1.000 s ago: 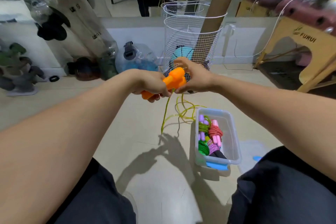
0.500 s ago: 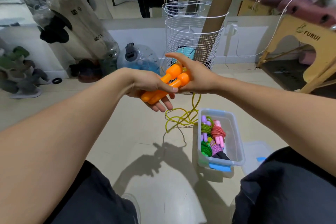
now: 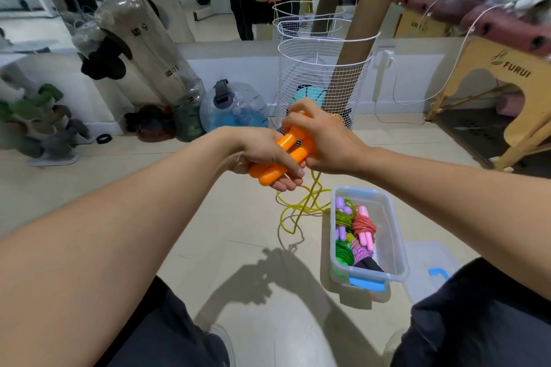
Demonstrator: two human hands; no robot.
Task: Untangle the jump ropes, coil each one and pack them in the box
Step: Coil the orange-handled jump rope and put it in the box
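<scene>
Head view: left hand [image 3: 262, 155] and right hand [image 3: 325, 140] both grip the orange handles [image 3: 286, 158], fingers curled around them. Wire basket [image 3: 322, 80] at 12 o'clock behind; box [image 3: 393, 235] at 4 o'clock. Yellow rope [image 3: 301, 205] top hidden by hands.

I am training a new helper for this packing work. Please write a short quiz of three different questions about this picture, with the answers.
1. True or false: the two orange handles lie side by side, and both the left hand and the right hand hold them.
2. Where is the yellow cord now? A) coiled in the box B) hanging loose down to the floor C) wound round the wire basket
3. Fill in: the clear box on the floor already contains several coiled ____.

Key: 1 true. 2 B. 3 jump ropes.
</scene>
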